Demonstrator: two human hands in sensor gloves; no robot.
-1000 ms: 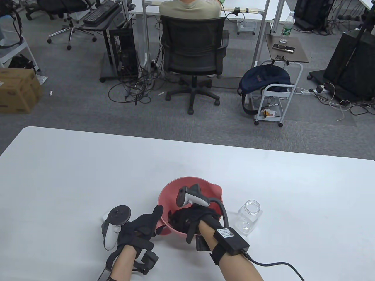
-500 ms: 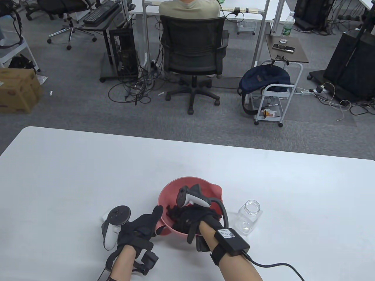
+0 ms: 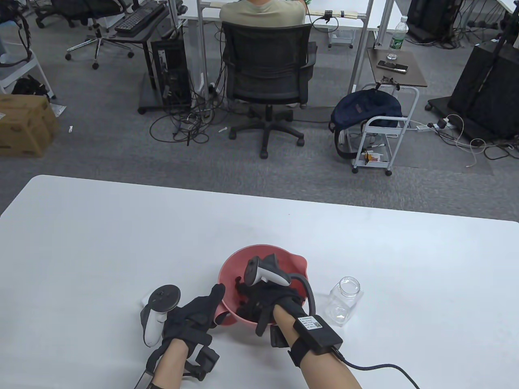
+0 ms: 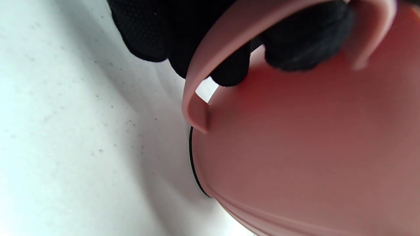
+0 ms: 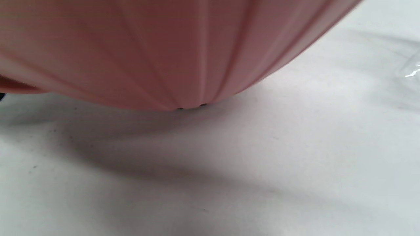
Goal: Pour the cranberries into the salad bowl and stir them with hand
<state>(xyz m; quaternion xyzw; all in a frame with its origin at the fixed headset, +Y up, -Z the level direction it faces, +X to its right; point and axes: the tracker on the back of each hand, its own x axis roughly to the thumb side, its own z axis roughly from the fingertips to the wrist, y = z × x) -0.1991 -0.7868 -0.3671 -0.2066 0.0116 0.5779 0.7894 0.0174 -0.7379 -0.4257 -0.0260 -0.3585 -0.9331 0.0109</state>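
Office clutter fills the far side of the table view: grey carpet, a black mesh swivel chair (image 3: pixel 265 67) with a seated person in it, tangled cables, a brown cardboard box (image 3: pixel 24 123) and a small white trolley (image 3: pixel 379 133) with a dark blue backpack (image 3: pixel 365 109) slung on it. Nearer, a wide white table (image 3: pixel 121 243) carries the work.

On it, towards the near edge, stands a pink plastic salad bowl (image 3: pixel 284 259) with a loop handle on its left side and a pouring lip on the far right. The left hand (image 3: pixel 194 316) grips that handle; in the left wrist view its black gloved fingers (image 4: pixel 229 70) curl round the pink strap and press against the bowl's wall, thumb up along the rim.

The right hand (image 3: pixel 263 302) reaches down inside the bowl, fingers dipped among the dark cranberries (image 3: pixel 239 283) lying at the bottom; whether those fingers are spread or bunched cannot be told. A black box strapped to the right wrist (image 3: pixel 318 330) bears a white label with a square code, its print too small to read.

Just right of the bowl, apart from it, a clear plastic jar (image 3: pixel 344 302) stands upright without a lid. The right wrist view shows only the bowl's ribbed pink underside on the table.
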